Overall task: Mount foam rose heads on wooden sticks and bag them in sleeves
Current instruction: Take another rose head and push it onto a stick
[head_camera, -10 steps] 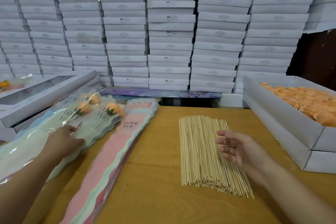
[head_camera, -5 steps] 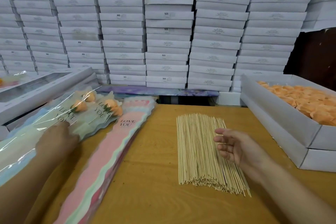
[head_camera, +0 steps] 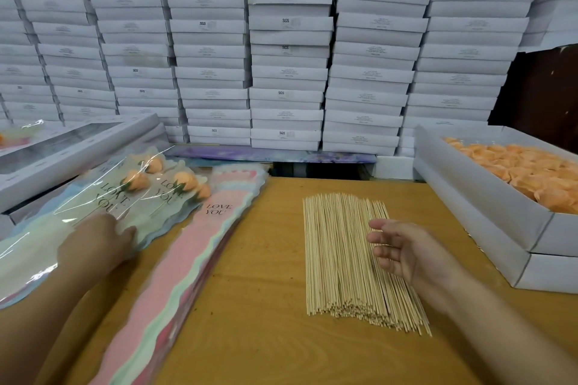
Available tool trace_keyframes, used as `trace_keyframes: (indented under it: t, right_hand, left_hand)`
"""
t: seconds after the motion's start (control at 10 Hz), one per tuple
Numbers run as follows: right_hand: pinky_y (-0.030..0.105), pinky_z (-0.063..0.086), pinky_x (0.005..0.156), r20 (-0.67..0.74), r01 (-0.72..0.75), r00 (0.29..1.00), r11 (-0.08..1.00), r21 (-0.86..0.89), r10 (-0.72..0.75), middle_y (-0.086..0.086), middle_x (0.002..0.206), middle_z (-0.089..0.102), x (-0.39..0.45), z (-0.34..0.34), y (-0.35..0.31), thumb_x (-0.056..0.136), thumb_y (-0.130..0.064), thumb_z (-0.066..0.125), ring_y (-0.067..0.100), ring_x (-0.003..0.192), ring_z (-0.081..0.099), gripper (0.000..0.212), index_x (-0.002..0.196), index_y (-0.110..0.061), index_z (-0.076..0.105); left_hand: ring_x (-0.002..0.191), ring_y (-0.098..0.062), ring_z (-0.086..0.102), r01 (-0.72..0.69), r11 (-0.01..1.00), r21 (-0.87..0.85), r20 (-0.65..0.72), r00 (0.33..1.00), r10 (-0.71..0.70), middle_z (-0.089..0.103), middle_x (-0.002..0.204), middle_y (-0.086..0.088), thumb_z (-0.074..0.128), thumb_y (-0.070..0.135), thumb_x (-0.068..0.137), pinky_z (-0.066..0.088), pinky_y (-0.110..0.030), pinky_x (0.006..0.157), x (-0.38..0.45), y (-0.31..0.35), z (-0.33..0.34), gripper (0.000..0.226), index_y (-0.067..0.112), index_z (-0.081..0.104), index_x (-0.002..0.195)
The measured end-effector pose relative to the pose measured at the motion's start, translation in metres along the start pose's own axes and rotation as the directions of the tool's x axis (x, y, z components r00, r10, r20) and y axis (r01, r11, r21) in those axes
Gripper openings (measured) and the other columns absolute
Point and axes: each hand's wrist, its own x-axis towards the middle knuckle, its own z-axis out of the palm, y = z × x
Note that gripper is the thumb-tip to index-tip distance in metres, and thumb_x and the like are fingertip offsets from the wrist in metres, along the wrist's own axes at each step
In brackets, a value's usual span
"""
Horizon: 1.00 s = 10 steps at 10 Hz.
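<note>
A flat bundle of thin wooden sticks (head_camera: 341,256) lies in the middle of the wooden table (head_camera: 256,291). My right hand (head_camera: 403,253) hovers over its right side, palm turned left, fingers loosely bent and holding nothing. My left hand (head_camera: 93,244) rests on the bagged roses (head_camera: 137,184), several orange foam heads on sticks inside clear "LOVE YOU" sleeves at the left. A stack of unused pink and pastel sleeves (head_camera: 175,269) lies beside them. Loose orange rose heads (head_camera: 525,172) fill a white box (head_camera: 481,206) at the right.
A wall of stacked white boxes (head_camera: 287,50) closes off the back. A windowed white box (head_camera: 65,150) sits at the far left behind the bagged roses. Bare table shows between the sleeves and the sticks, and at the near edge.
My left hand has slid slightly over the bagged sleeves, staying on them. My right hand stays over the sticks with little change.
</note>
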Motion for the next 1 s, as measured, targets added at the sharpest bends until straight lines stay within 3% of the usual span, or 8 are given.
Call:
trace_keyframes:
  t: [0.2,0.3,0.5,0.7,0.9,1.0]
  right_hand:
    - [0.022,0.053,0.051,0.001,0.002,1.000,1.000,0.003,-0.002,0.006,0.082,0.073,-0.001,0.000,-0.002,0.097,-0.011,0.051,0.012,0.063,0.066,0.022,0.112,-0.005,0.066]
    - [0.022,0.053,0.050,-0.002,0.002,1.000,1.000,0.007,-0.002,0.006,0.081,0.073,-0.001,0.001,-0.002,0.097,-0.010,0.051,0.013,0.062,0.065,0.022,0.111,-0.004,0.066]
    - [0.022,0.053,0.050,-0.001,0.008,1.000,1.000,-0.007,-0.008,0.006,0.080,0.073,-0.002,0.002,-0.002,0.097,-0.010,0.050,0.013,0.062,0.065,0.022,0.111,-0.005,0.066]
    - [0.022,0.054,0.052,0.001,0.007,1.000,1.000,0.007,-0.007,0.007,0.082,0.072,-0.002,0.001,-0.003,0.097,-0.010,0.050,0.013,0.063,0.065,0.022,0.112,-0.004,0.066]
    - [0.022,0.053,0.050,-0.001,0.007,1.000,1.000,0.014,-0.007,0.007,0.081,0.073,-0.002,0.001,-0.004,0.096,-0.010,0.051,0.013,0.061,0.065,0.022,0.111,-0.004,0.066]
    - [0.022,0.053,0.050,0.001,0.006,1.000,1.000,0.009,-0.006,0.007,0.081,0.073,-0.002,0.001,-0.004,0.096,-0.010,0.051,0.012,0.061,0.065,0.022,0.111,-0.004,0.066]
  left_hand:
    - [0.071,-0.029,0.057,-0.033,0.986,0.163,-0.021,0.999,0.037,0.058,0.071,-0.005,0.060,0.051,0.089,0.050,-0.034,0.064,-0.003,0.001,-0.007,0.039,0.016,0.053,0.074]
    - [0.076,-0.033,0.060,-0.021,0.983,0.182,-0.044,0.999,0.030,0.063,0.081,-0.009,0.060,0.058,0.088,0.049,-0.035,0.064,-0.005,0.005,-0.008,0.044,0.015,0.053,0.085]
    - [0.109,-0.049,0.056,-0.009,0.988,0.154,-0.065,0.998,0.019,0.056,0.121,-0.024,0.066,0.051,0.087,0.049,-0.052,0.081,-0.013,0.017,-0.013,0.060,0.007,0.053,0.126]
    - [0.116,-0.049,0.051,-0.115,0.987,0.112,-0.122,0.984,0.129,0.055,0.128,-0.026,0.062,0.038,0.092,0.046,-0.055,0.090,-0.025,0.049,-0.015,0.053,0.009,0.055,0.135]
    - [0.113,-0.035,0.059,-0.244,0.925,-0.290,-0.012,0.968,0.252,0.062,0.127,-0.017,0.059,0.026,0.096,0.045,-0.042,0.090,-0.044,0.108,-0.006,0.041,0.010,0.059,0.133]
    - [0.094,-0.015,0.063,-0.232,0.829,-0.509,0.077,0.947,0.312,0.068,0.113,-0.001,0.061,0.026,0.095,0.045,-0.031,0.082,-0.066,0.137,0.003,0.031,0.018,0.064,0.125]
